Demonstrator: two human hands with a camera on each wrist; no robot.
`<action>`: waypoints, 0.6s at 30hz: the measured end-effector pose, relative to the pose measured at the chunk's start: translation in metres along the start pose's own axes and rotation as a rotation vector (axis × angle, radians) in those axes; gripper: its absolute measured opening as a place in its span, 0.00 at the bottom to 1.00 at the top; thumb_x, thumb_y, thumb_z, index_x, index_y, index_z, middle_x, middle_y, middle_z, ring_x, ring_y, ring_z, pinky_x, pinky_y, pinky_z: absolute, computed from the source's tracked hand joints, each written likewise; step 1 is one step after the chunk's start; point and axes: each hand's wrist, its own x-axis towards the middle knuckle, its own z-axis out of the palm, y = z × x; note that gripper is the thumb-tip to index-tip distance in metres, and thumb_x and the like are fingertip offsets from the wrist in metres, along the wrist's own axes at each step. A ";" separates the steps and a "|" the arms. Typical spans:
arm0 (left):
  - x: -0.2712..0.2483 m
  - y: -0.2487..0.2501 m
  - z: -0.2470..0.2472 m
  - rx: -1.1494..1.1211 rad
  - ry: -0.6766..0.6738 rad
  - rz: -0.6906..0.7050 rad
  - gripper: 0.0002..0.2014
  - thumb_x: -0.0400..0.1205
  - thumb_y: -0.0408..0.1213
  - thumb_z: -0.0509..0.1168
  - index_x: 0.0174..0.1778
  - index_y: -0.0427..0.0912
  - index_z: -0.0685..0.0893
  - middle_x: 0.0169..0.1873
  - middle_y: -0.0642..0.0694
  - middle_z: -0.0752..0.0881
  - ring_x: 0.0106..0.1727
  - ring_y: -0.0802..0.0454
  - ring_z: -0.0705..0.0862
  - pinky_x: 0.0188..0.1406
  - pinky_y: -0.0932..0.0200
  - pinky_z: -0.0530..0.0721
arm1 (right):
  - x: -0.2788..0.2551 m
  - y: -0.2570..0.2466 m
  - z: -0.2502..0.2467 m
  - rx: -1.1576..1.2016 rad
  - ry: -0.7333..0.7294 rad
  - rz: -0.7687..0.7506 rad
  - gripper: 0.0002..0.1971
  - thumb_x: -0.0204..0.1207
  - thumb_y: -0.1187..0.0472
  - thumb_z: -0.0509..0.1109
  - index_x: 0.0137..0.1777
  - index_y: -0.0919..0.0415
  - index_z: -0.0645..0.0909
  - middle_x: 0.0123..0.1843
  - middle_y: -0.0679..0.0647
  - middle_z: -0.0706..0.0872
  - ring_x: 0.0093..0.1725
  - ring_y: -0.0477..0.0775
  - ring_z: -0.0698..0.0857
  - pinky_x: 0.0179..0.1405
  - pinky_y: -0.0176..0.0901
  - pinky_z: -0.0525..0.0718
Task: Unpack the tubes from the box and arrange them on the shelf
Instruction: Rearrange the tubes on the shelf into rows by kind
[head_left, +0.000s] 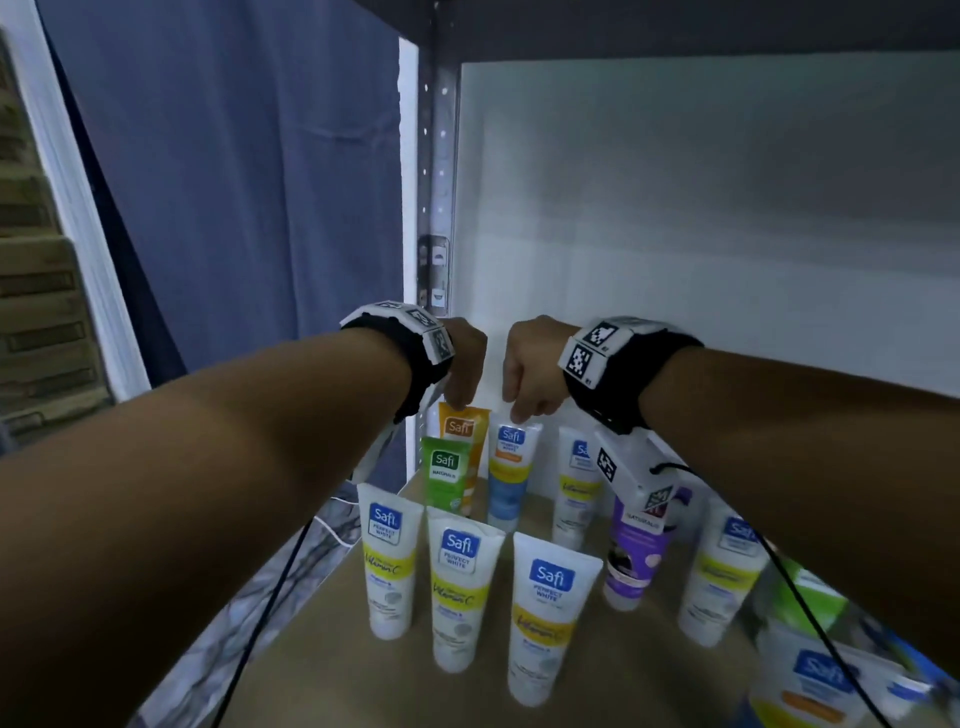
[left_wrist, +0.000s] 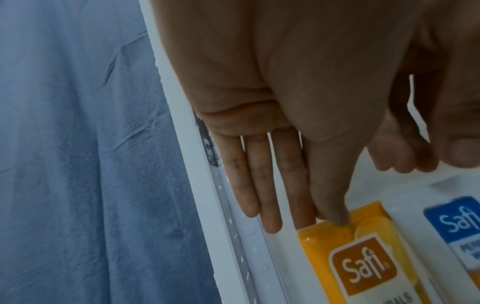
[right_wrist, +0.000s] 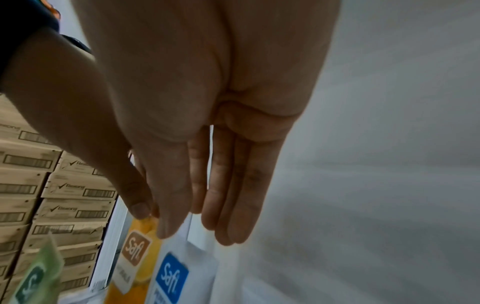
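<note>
Front white tubes (head_left: 545, 608) upright on shelf (head_left: 322, 670). Left hand (head_left: 465, 364) pinches orange tube (head_left: 464, 423) top; right hand (head_left: 532, 371) pinches blue-white tube (head_left: 511, 467) top.

On the shelf (head_left: 322, 670) the tubes stand upright in rows. Three tubes (head_left: 457, 587) form the front row. Behind them, at the back left corner by the upright post (head_left: 439, 171), one tube (head_left: 445, 475) stands just before another (head_left: 467, 423), with a third (head_left: 511, 467) beside it on the right. Further right stand more tubes (head_left: 636, 551). Left of the shelf hangs a curtain (head_left: 234, 182), with stacked cartons (head_left: 36, 291) beyond it.
</note>
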 end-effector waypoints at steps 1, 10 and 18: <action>0.000 -0.001 0.000 0.007 -0.018 0.018 0.12 0.77 0.34 0.72 0.56 0.40 0.90 0.56 0.43 0.89 0.50 0.54 0.84 0.42 0.70 0.79 | 0.003 -0.001 0.003 -0.008 -0.015 -0.011 0.11 0.62 0.62 0.84 0.44 0.64 0.91 0.36 0.56 0.92 0.35 0.53 0.92 0.43 0.52 0.92; -0.009 0.003 0.000 0.069 0.012 0.040 0.10 0.78 0.30 0.71 0.54 0.38 0.90 0.54 0.41 0.90 0.47 0.53 0.84 0.23 0.76 0.74 | 0.008 -0.008 0.011 -0.116 0.010 -0.077 0.10 0.62 0.69 0.81 0.44 0.64 0.91 0.29 0.48 0.86 0.21 0.38 0.83 0.33 0.39 0.90; -0.034 0.007 -0.018 0.047 0.127 -0.036 0.09 0.75 0.31 0.74 0.51 0.37 0.91 0.45 0.44 0.90 0.49 0.49 0.87 0.50 0.59 0.83 | -0.015 -0.014 -0.011 -0.176 0.127 -0.077 0.08 0.64 0.68 0.79 0.44 0.62 0.91 0.29 0.43 0.84 0.25 0.37 0.79 0.31 0.32 0.84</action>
